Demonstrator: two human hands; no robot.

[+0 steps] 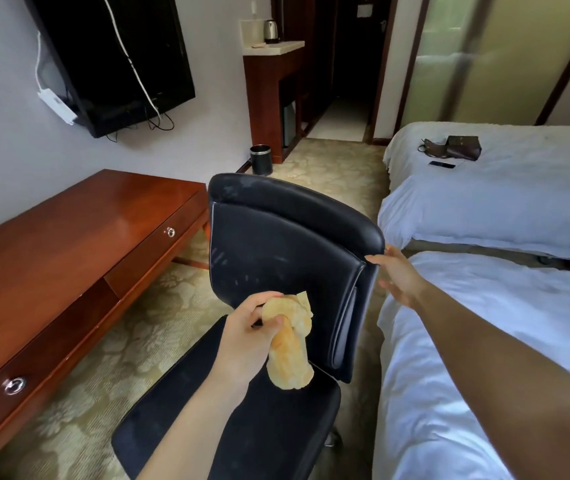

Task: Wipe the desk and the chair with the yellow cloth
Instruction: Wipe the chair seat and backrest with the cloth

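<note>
A black office chair (276,244) stands in the middle of the room, its backrest turned away from me and its seat toward me. My left hand (245,337) grips the crumpled yellow cloth (290,355) just above the seat, in front of the lower backrest. My right hand (397,275) reaches out with straight fingers and touches the right edge of the backrest. The reddish wooden desk (68,251) with two drawer pulls runs along the wall at the left.
Two beds with white sheets (484,306) stand at the right, the far one with a brown bag (456,147) and a phone on it. A wall TV (113,60) hangs above the desk. A black bin (261,160) sits by a wooden cabinet carrying a kettle.
</note>
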